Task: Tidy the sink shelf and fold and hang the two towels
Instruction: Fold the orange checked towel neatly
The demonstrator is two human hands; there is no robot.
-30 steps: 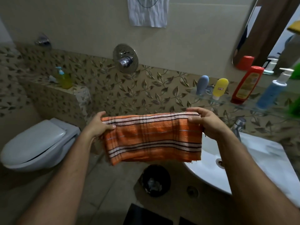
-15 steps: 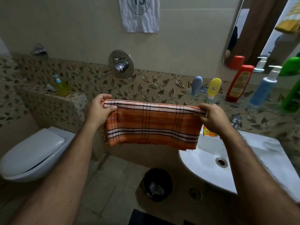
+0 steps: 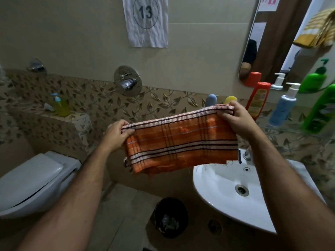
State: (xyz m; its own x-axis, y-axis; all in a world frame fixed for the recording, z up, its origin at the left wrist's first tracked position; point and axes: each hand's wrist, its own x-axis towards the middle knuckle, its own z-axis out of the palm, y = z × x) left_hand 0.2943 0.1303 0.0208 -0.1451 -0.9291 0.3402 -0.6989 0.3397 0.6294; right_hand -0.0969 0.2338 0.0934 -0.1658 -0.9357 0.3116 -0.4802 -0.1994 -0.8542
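Observation:
A folded orange plaid towel [image 3: 181, 142] hangs stretched between my hands above the left edge of the sink. My left hand [image 3: 116, 135] pinches its upper left corner. My right hand [image 3: 235, 118] grips the upper right corner, held higher, so the top edge slopes up to the right. A yellow striped towel [image 3: 317, 31] hangs at the top right beside the mirror. The glass shelf [image 3: 293, 131] on the right carries an orange bottle [image 3: 257, 100], a blue pump bottle [image 3: 282, 107], a green bottle [image 3: 320, 109], and a grey tube [image 3: 211, 100] and yellow tube [image 3: 230, 99] partly hidden behind the towel.
White sink [image 3: 226, 201] sits below right with its tap [image 3: 247, 154] behind the towel. A closed toilet [image 3: 30, 180] is at left, a black bin [image 3: 169, 217] on the floor between. A wall valve [image 3: 127, 83], a tiled ledge with yellow soap dispenser [image 3: 60, 105], and a mirror [image 3: 272, 38] surround.
Both hands have lifted the towel and carried it rightward toward the shelf; my right hand rose more than the left, tilting the top edge.

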